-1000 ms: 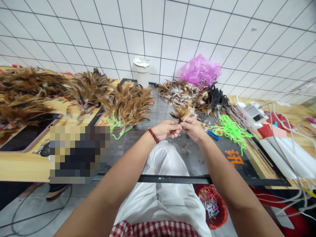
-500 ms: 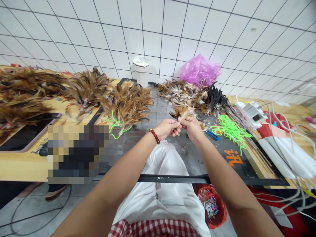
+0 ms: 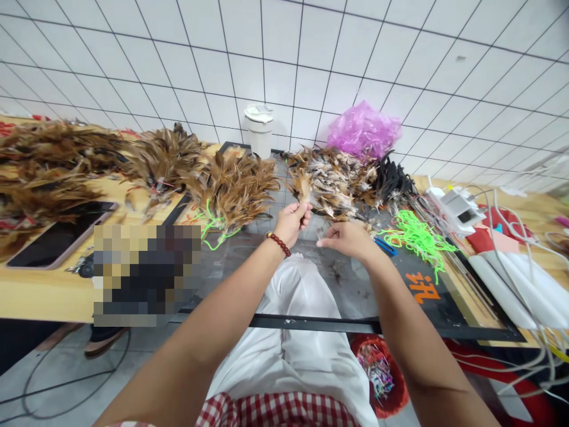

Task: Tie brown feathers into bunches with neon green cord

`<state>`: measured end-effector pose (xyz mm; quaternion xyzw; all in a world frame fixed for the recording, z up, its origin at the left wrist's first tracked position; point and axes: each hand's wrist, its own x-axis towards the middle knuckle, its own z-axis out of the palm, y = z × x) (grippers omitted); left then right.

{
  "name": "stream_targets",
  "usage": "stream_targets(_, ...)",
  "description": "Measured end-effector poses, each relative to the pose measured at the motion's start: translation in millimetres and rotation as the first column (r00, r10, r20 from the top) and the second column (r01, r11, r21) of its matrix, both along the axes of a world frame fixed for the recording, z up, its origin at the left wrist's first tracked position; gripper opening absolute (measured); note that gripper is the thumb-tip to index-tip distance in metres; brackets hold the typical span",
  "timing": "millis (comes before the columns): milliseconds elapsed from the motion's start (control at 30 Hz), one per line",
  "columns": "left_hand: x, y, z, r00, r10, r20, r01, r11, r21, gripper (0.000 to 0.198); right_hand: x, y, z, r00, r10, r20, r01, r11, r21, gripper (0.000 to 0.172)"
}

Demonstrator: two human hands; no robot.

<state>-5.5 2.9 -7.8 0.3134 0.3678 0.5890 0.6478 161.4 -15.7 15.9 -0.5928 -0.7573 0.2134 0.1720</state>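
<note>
Centre frame, left hand (image 3: 293, 222) pinches brown feather tuft (image 3: 301, 184) by base; likely light, soft, crushable, best gripped there. Right hand (image 3: 349, 238): can't tell whether holding anything.

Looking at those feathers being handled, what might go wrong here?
The small feather bunch is pinched only near its base by the left hand, so feathers might slip or splay. 
It is close to the loose feathers, so strays could mix in.
The right hand is near the tangled green cords and might snag one.
</note>
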Motion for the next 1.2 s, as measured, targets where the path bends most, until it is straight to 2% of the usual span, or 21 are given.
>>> stream_targets(67,0.6,0.0,-0.2,1.0,0.003,0.002,-0.003,1.0,0.003,0.018,-4.5,-2.5,-0.7,0.998,0.04,0.054,-0.038,0.999,-0.021,0.022)
stream_targets(167,1.2,-0.4,0.0,1.0,0.004,-0.006,-0.004,1.0,0.001,0.019,-9.2,-3.7,-2.6,0.989,0.143,0.034,-0.142,0.989,-0.04,0.007)
stream_targets(267,1.6,-0.6,-1.0,0.999,-0.007,-0.032,0.007,1.0,0.006,0.019,-8.5,-4.6,-2.0,0.98,0.196,0.046,-0.194,0.98,-0.04,0.01)
stream_targets(367,1.7,0.0,-2.7,0.999,-0.014,-0.044,0.014,1.0,0.014,0.021,-3.2,-3.1,0.7,0.985,0.166,0.049,-0.164,0.986,-0.027,0.01)
stream_targets(467,1.4,0.3,-2.4,0.999,-0.006,-0.041,0.006,1.0,0.009,0.019,1.9,2.6,2.8,0.989,0.058,-0.136,-0.057,0.998,0.016,0.005)
stream_targets(533,1.7,-0.9,0.2,0.999,-0.012,-0.044,0.012,1.0,-0.001,0.016,1.0,6.3,3.1,0.924,-0.021,-0.382,0.038,0.999,0.035,0.009)
stream_targets(633,4.7,-5.8,6.7,0.996,-0.072,-0.058,0.069,0.996,-0.048,0.014,-9.2,6.9,1.3,0.715,-0.076,-0.695,0.134,0.991,0.03,0.019)
stream_targets(700,8.8,-10.1,10.6,0.991,-0.12,-0.05,0.115,0.989,-0.095,0.014,-18.1,4.8,-1.6,0.616,-0.068,-0.785,0.131,0.991,0.016,0.02)
stream_targets(767,13.6,-13.9,12.7,0.989,-0.146,-0.025,0.142,0.982,-0.122,0.014,-24.5,3.1,-6.0,0.584,-0.057,-0.81,0.124,0.992,0.02,0.019)
stream_targets(1000,21.0,-18.3,11.0,0.988,-0.157,0.004,0.156,0.978,-0.135,0.014,-24.0,7.7,-22.7,0.694,-0.065,-0.717,0.19,0.977,0.095,0.018)
stream_targets(1100,19.9,-17.7,9.8,0.987,-0.164,-0.007,0.161,0.978,-0.134,0.015,-22.7,7.9,-23.5,0.744,-0.026,-0.668,0.161,0.977,0.141,0.018)
stream_targets(1200,19.0,-16.8,8.8,0.988,-0.156,0.011,0.156,0.979,-0.129,0.015,-21.0,5.6,-19.1,0.834,0.075,-0.547,0.091,0.958,0.27,0.018)
